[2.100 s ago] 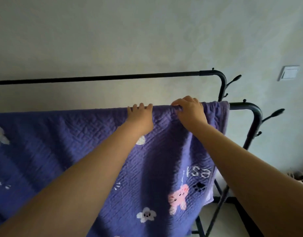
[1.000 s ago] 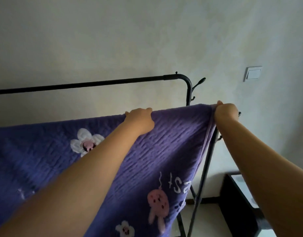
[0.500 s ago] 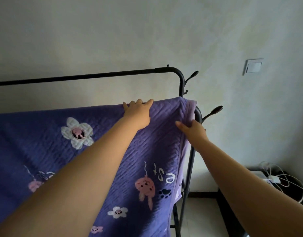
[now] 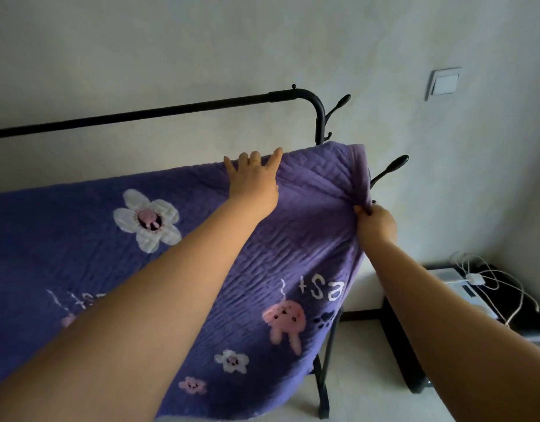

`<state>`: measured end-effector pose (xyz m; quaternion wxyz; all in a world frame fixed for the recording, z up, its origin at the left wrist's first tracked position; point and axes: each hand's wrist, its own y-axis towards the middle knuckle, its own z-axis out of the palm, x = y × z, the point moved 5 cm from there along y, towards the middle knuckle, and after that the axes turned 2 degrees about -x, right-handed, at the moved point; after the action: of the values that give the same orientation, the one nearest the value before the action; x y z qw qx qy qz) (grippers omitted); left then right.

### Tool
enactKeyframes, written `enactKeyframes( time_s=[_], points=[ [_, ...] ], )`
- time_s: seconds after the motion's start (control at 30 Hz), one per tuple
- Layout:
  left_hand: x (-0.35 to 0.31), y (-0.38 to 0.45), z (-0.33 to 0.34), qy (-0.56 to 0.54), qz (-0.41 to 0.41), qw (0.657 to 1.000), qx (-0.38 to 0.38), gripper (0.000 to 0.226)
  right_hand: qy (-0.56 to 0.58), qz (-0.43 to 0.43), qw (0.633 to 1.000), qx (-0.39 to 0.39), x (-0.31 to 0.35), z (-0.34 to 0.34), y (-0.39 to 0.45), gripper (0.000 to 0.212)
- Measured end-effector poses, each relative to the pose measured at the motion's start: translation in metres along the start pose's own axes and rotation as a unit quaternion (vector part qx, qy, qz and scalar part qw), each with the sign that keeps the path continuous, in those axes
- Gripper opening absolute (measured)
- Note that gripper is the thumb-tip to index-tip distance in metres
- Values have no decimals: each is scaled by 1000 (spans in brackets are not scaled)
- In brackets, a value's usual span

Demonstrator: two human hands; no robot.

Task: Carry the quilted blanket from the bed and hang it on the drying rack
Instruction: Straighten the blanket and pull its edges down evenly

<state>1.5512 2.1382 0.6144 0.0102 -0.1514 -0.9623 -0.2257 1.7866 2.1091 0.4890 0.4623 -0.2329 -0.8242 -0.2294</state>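
Note:
The purple quilted blanket (image 4: 308, 214), printed with white flowers and pink rabbits, hangs over the near bar of the black drying rack (image 4: 171, 112) and hides that bar. My left hand (image 4: 253, 181) lies flat on the blanket's top fold, fingers spread, a ring on one finger. My right hand (image 4: 376, 220) pinches the blanket's right edge a little below the top, beside the rack's upright.
The rack's far bar runs bare along the pale wall, with hook pegs (image 4: 390, 169) sticking out at its right end. A wall switch (image 4: 443, 83) sits at the upper right. A dark low table (image 4: 487, 303) with a white device and cables stands at the lower right.
My right hand has slid down the blanket's right edge and now pinches it. My left hand stays pressed on the top fold. The view has shifted slightly.

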Motion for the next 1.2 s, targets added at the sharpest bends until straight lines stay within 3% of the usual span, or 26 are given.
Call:
enactKeyframes(
  time_s=[0.13, 0.27, 0.43, 0.53, 0.6, 0.67, 0.73, 0.83, 0.9, 0.97, 1.07, 1.2],
  points=[
    [6, -9, 9, 15, -36, 999, -5, 81, 69, 1, 991, 116, -7, 19, -19, 19],
    [7, -23, 13, -5, -34, 999, -29, 83, 57, 10, 972, 228, -28, 38, -41, 11],
    [-10, -62, 26, -46, 13, 993, -106, 80, 36, 5, 968, 248, -32, 62, -54, 35],
    [-24, -88, 48, -86, 34, 987, -128, 56, -37, -20, 960, 277, -37, 75, -58, 42],
    [-30, -104, 70, -93, 15, 993, -73, 36, -66, -31, 959, 274, -42, 79, -62, 48],
    [-39, -122, 99, -123, -11, 992, 28, 17, -59, -22, 966, 253, -51, 82, -66, 60],
    [-49, -139, 134, -135, -53, 974, 176, 17, -46, 7, 967, 252, -60, 85, -74, 68],
    [-67, -167, 186, -97, -81, 930, 344, 29, -122, -3, 941, 316, -67, 96, -89, 49],
    [-78, -185, 211, -115, -113, 917, 365, 38, -159, -18, 927, 339, -66, 100, -98, 38],
    [-88, -199, 227, -156, -170, 918, 324, 46, -195, -42, 921, 333, -63, 103, -102, 31],
    [-96, -209, 243, -186, -250, 913, 262, 41, -212, -51, 921, 323, -61, 106, -107, 20],
    [-104, -213, 267, -173, -268, 882, 347, 47, -147, 19, 929, 340, -77, 104, -96, 18]
  ],
)
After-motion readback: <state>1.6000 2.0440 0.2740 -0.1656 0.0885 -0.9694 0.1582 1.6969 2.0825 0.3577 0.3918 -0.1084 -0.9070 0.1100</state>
